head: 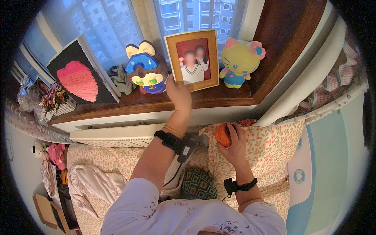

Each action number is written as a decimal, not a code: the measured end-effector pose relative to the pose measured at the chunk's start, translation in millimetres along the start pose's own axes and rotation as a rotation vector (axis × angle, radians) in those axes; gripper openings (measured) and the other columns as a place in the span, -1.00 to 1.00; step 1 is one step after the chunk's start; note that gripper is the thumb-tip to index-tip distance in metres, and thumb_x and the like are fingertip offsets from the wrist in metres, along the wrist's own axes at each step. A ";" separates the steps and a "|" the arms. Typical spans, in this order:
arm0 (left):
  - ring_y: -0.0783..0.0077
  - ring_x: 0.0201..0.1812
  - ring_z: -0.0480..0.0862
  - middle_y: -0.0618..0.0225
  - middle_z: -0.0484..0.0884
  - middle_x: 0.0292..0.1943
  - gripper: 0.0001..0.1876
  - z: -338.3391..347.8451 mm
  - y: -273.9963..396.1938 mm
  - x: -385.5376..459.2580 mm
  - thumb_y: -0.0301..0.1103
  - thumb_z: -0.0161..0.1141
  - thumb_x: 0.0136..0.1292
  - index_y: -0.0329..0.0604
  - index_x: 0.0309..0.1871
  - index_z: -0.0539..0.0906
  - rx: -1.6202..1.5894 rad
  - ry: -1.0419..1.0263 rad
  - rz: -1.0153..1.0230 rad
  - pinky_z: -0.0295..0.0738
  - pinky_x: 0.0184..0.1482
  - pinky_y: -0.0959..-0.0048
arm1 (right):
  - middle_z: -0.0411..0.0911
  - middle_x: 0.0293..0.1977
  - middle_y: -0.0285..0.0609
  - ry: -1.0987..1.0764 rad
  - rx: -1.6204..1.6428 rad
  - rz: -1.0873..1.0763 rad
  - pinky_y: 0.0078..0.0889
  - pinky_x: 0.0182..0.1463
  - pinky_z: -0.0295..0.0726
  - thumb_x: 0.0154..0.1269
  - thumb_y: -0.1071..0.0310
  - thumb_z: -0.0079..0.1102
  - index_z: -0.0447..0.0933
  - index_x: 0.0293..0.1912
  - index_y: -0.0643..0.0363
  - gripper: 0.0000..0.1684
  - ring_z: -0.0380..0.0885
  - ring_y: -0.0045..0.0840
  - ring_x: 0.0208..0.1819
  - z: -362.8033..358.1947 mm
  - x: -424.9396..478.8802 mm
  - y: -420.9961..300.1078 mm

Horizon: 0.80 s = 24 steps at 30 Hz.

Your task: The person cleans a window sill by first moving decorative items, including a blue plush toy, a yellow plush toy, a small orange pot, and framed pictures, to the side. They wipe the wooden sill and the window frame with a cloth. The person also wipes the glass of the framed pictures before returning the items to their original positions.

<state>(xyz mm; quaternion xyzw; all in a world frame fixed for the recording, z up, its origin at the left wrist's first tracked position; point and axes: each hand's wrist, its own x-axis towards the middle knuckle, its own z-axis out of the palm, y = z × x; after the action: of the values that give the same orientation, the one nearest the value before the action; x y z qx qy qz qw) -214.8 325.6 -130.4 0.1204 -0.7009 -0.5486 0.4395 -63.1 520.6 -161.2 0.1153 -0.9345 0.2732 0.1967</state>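
Note:
My left hand [179, 95] grips the lower left corner of a gold-coloured photo frame [213, 55], which holds a photo of two people. The frame is slightly tilted on the windowsill; I cannot tell if its bottom edge touches the wood. In my right hand [236, 147], above the floral pillow, is a rounded orange-red object [222, 135] with a dark part, half covered by my fingers. Left of the frame stands a painted figurine with blue goggles [146, 69]. To its right is a yellow cat figurine [240, 64] with pink ears and bow.
A heart picture on black [79, 79] leans at the sill's left, beside a flower planter [55, 101]. Below the brown windowsill [147, 104] runs a white radiator [117, 135]. A floral-covered bed [117, 155] lies beneath me, with a patterned cushion [198, 183].

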 end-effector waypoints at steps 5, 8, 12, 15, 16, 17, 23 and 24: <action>0.01 -0.07 0.53 -0.07 0.53 -0.12 -0.62 10.0 -15.2 9.6 -0.69 -0.07 0.08 -0.45 0.02 0.45 -0.008 0.040 -0.042 0.35 0.03 0.28 | 0.27 0.09 0.09 -0.010 0.001 -0.008 -0.03 0.10 0.34 -0.17 0.14 0.36 0.37 0.12 0.08 -0.23 0.29 -0.01 0.05 3.1 0.7 -4.2; 0.00 -0.05 0.51 -0.08 0.53 -0.09 -0.61 17.8 -12.9 8.2 -0.69 -0.07 0.08 -0.44 0.04 0.46 -0.037 0.066 -0.105 0.34 0.05 0.28 | 0.26 0.10 0.10 -0.023 -0.007 -0.014 -0.02 0.10 0.34 -0.17 0.14 0.36 0.37 0.12 0.08 -0.23 0.30 -0.01 0.05 3.7 0.2 -3.4; -0.05 -0.04 0.49 -0.12 0.51 -0.08 -0.61 23.5 -7.5 10.4 -0.69 -0.06 0.08 -0.46 0.04 0.45 0.033 0.048 -0.088 0.33 0.07 0.28 | 0.27 0.10 0.11 -0.032 0.036 -0.034 -0.04 0.11 0.34 -0.18 0.16 0.36 0.35 0.13 0.09 -0.21 0.30 -0.01 0.06 7.1 0.7 -6.1; -0.11 -0.01 0.44 -0.14 0.49 -0.07 -0.60 22.1 -6.0 7.3 -0.70 -0.03 0.05 -0.49 0.03 0.45 0.061 0.148 -0.023 0.30 0.10 0.22 | 0.24 0.12 0.06 -0.082 0.048 -0.025 -0.02 0.09 0.38 -0.15 0.16 0.34 0.31 0.17 0.08 -0.20 0.27 -0.05 0.10 7.6 -1.1 -13.1; -0.12 0.02 0.42 -0.14 0.48 -0.05 -0.60 21.2 -4.2 4.6 -0.69 -0.02 0.05 -0.49 0.03 0.45 0.061 0.140 -0.008 0.28 0.11 0.19 | 0.23 0.13 0.04 -0.104 0.042 -0.014 0.00 0.07 0.40 -0.13 0.16 0.33 0.30 0.18 0.07 -0.19 0.26 -0.07 0.11 7.5 -2.2 -14.3; -0.13 0.04 0.40 -0.14 0.47 -0.03 -0.60 18.6 -2.7 -0.5 -0.69 -0.01 0.04 -0.49 0.03 0.45 0.061 0.132 0.006 0.26 0.12 0.16 | 0.23 0.13 0.04 -0.097 0.036 -0.022 -0.01 0.07 0.40 -0.13 0.16 0.33 0.29 0.18 0.07 -0.19 0.26 -0.07 0.11 8.3 -2.7 -13.4; -0.02 0.03 0.41 0.01 0.47 -0.03 -0.62 -22.0 14.8 -35.7 -0.53 0.11 0.05 -0.30 0.01 0.48 0.233 -0.155 0.358 0.26 0.10 0.14 | 0.25 0.12 0.06 -0.070 0.021 -0.028 -0.03 0.10 0.37 -0.15 0.16 0.35 0.30 0.18 0.09 -0.17 0.27 -0.05 0.11 12.5 -8.6 -8.0; 0.02 0.03 0.43 0.03 0.48 -0.04 -0.60 -28.1 17.4 -38.0 -0.48 0.14 0.05 -0.25 0.03 0.48 0.310 -0.278 0.420 0.26 0.11 0.16 | 0.26 0.12 0.08 -0.064 0.043 -0.027 -0.05 0.14 0.34 -0.17 0.17 0.35 0.30 0.17 0.10 -0.17 0.26 -0.03 0.11 12.9 -10.5 -8.3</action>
<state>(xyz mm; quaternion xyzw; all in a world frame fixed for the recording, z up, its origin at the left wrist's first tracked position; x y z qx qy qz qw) -166.1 338.1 -133.2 -0.0378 -0.8394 -0.3433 0.4196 -54.9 507.7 -171.9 0.1407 -0.9327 0.2866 0.1679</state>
